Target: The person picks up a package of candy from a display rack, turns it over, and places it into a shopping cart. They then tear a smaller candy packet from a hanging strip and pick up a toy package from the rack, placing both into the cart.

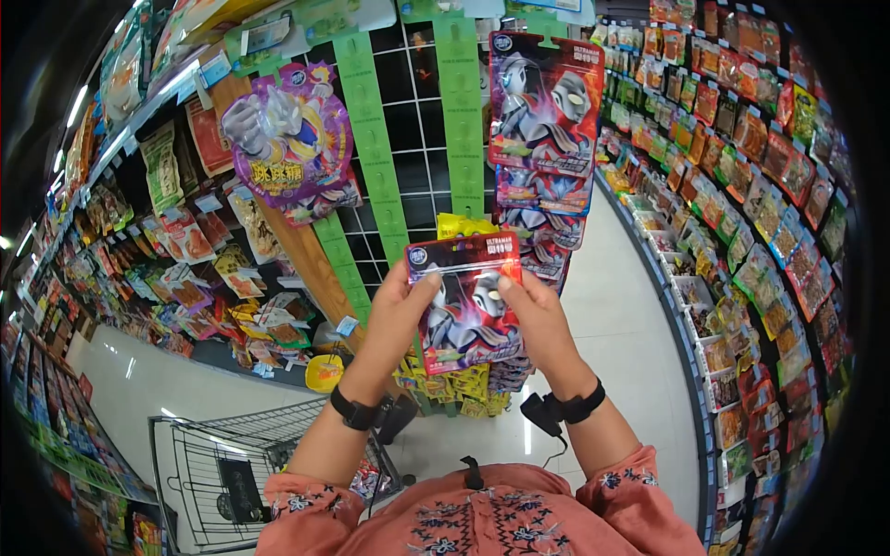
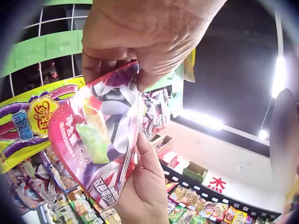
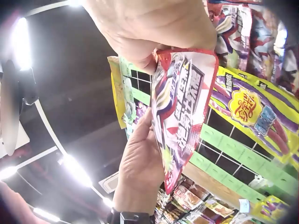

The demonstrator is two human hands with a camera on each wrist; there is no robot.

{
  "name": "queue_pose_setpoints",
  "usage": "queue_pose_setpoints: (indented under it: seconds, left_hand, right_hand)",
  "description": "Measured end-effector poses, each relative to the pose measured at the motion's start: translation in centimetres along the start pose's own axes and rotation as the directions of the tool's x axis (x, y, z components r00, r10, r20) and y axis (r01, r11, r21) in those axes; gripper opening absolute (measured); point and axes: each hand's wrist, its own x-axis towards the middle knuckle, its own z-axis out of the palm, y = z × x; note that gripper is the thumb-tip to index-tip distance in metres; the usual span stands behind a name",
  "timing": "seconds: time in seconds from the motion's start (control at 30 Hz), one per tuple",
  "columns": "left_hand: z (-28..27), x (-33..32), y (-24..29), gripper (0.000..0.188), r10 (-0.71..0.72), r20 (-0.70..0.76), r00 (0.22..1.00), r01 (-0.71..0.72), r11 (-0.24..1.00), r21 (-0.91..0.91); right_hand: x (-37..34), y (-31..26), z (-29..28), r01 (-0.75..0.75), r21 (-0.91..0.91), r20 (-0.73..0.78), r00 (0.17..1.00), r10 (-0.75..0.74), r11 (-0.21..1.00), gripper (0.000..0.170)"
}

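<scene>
Both hands hold one red and silver Ultraman pouch (image 1: 471,320) upright before the chest. The left hand (image 1: 400,310) pinches its left edge, thumb on the front; the right hand (image 1: 540,324) does likewise at the right edge. In the left wrist view the pouch (image 2: 105,135) is seen at a slant, the left hand (image 2: 149,37) at its top and the right hand (image 2: 147,186) below. The right wrist view shows the pouch (image 3: 182,107) between the right hand (image 3: 154,28) and the left hand (image 3: 140,168). Fingers behind the pouch are partly hidden.
Similar pouches (image 1: 545,111) and a round purple bag (image 1: 289,134) hang on a black grid with green strips (image 1: 464,102). A wire cart (image 1: 199,463) stands at lower left. Packed shelves line both sides, with tiled floor (image 1: 603,278) along the right aisle.
</scene>
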Motion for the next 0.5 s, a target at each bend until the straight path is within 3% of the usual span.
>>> queue_pose_setpoints:
  seconds: [0.3,0.5]
  left_hand:
    - [1.2,5.2,2.8,0.03,0.0,0.168,0.986,-0.003,1.0,0.015]
    - [0.3,10.6,1.5,0.033,0.282,0.001,0.96,-0.265,0.901,0.343]
  right_hand:
    - [2.9,-3.5,0.1,0.095,0.073,-0.113,0.99,-0.086,0.993,0.029]
    - [3.8,-2.9,-1.2,0.165,-0.013,-0.157,0.974,-0.165,0.986,0.027]
